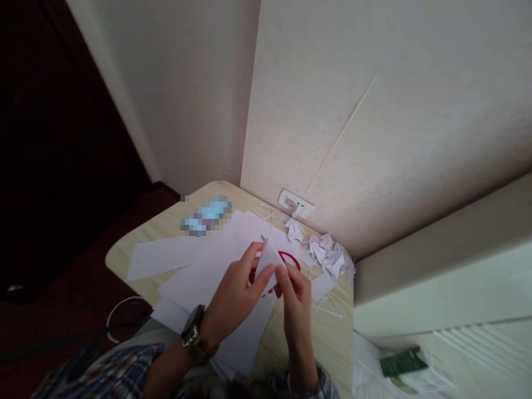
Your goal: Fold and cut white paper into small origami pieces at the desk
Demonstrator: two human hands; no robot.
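Note:
A small folded piece of white paper (pixel 269 260) is pinched between both hands above the table. My left hand (pixel 241 277) grips it from the left, with the thumb across its front. On the lower right side, my right hand (pixel 294 285) holds it between thumb and fingers. Just behind the right hand shows a red loop (pixel 293 259), perhaps a scissors handle; most of it is hidden. Loose white sheets (pixel 203 282) are spread under the hands. To the right sits a cluster of folded paper pieces (pixel 326 252).
The light wooden table (pixel 124 249) stands against the wall. A blurred-out light-blue object (pixel 206 215) lies at its far left. A wall socket (pixel 296 203) with a plug is behind it. Thin paper strips (pixel 330 311) lie at the right. A green packet (pixel 403 361) is lower right, beyond the table.

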